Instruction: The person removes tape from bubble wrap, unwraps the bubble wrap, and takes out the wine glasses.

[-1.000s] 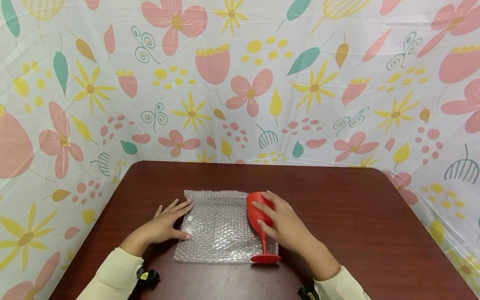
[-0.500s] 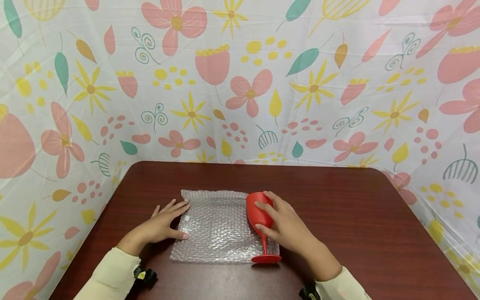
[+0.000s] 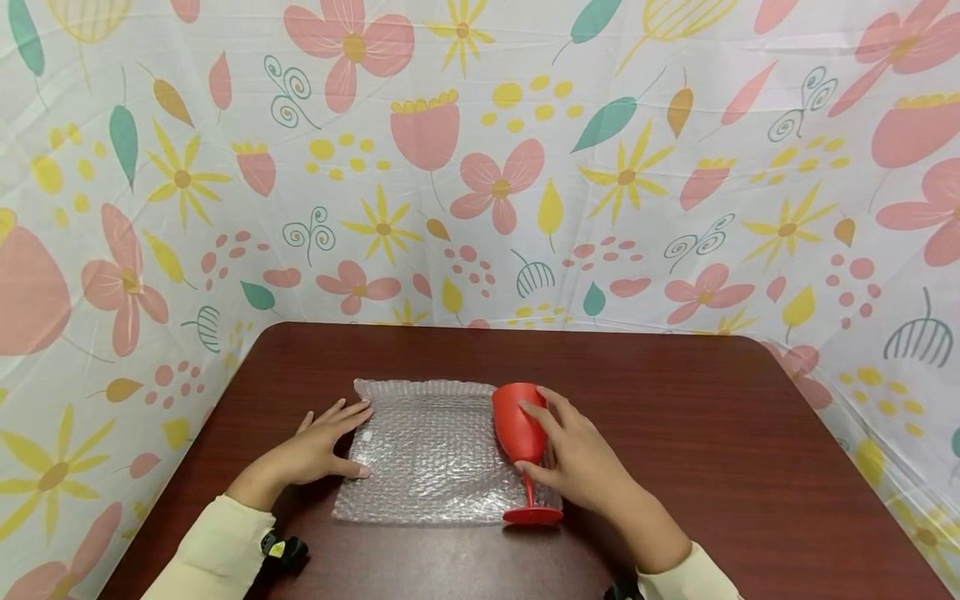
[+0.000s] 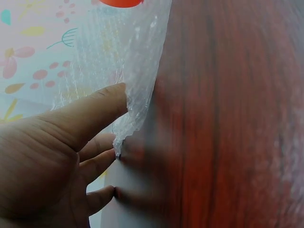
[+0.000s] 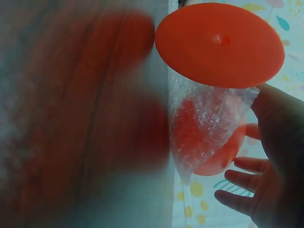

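A red goblet (image 3: 517, 427) lies on its side over the right part of a sheet of bubble wrap (image 3: 427, 454), its round foot towards the person. In the right wrist view the foot (image 5: 221, 45) faces the camera, and wrap covers part of the bowl (image 5: 216, 156). At the goblet's right side is the right hand (image 3: 585, 471), fingers apart and extended, fingertips at the bowl and thumb near the stem. The left hand (image 3: 318, 452) rests with spread fingers at the wrap's left edge; its thumb touches the wrap (image 4: 142, 80).
The dark brown wooden table (image 3: 712, 433) spreads out on all sides of the wrap. A white cloth (image 3: 480, 192) printed with flowers and leaves hangs behind and beside it. Black wrist straps (image 3: 285, 552) sit below both hands.
The left hand has shifted slightly left, and the wrap's left edge has moved left with it. The right fingers have drawn back a little to the right across the bowl; the goblet stays nearly in place.
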`<action>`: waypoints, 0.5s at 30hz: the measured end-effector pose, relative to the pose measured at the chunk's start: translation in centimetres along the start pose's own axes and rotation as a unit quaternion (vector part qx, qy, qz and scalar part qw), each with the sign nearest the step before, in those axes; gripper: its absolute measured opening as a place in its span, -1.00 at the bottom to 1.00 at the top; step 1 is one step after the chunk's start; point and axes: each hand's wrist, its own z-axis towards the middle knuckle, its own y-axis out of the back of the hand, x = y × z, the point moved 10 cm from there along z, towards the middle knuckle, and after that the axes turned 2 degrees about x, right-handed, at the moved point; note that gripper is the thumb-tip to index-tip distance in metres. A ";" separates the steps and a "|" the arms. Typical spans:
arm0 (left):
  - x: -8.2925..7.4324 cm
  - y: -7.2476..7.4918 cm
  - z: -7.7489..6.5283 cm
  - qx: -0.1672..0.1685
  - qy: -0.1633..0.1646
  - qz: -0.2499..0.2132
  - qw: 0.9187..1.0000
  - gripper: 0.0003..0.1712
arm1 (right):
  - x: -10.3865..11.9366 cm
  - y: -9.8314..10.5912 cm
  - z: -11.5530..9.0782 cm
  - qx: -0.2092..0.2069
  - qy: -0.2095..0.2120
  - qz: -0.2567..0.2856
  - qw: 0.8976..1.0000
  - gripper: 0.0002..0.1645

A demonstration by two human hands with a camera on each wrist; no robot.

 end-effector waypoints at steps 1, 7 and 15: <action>0.1 0.0 0.0 0.000 -0.001 0.001 1.000 0.14 | -0.1 -0.1 -0.1 0.002 -0.006 -0.002 1.000 0.03; 0.4 0.2 -0.2 -0.002 0.002 -0.004 1.000 0.14 | -0.5 0.0 -0.7 -0.003 -0.034 -0.012 0.999 0.08; 0.4 0.5 -0.4 -0.003 0.003 -0.006 1.000 0.14 | -0.9 -0.5 -1.4 0.034 -0.074 0.015 0.997 0.12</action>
